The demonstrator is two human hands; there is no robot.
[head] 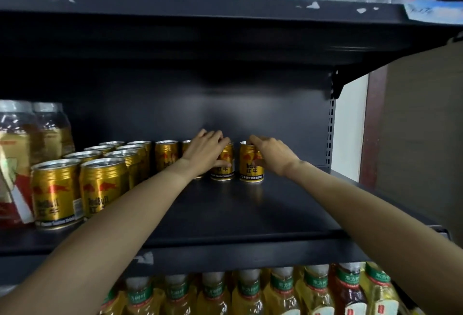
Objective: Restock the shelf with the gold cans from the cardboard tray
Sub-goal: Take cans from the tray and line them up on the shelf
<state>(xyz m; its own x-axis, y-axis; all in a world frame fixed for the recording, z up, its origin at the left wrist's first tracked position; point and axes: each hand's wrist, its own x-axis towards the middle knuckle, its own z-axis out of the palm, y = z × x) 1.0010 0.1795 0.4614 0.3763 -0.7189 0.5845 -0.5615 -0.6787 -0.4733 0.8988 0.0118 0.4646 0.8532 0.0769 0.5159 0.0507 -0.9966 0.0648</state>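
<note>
While two gold cans [251, 164] were gripped upright at the far shelf [225, 209], one by each hand [205, 151] [271, 154], placing seemed underway; release was called for next.

Both forearms are bare to the frame's edge (no sleeves, watch or rings visible).

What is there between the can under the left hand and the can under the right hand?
Nothing: in the head view a narrow bare gap of dark shelf separates the left-hand can from the right-hand can; they stand apart.
</note>
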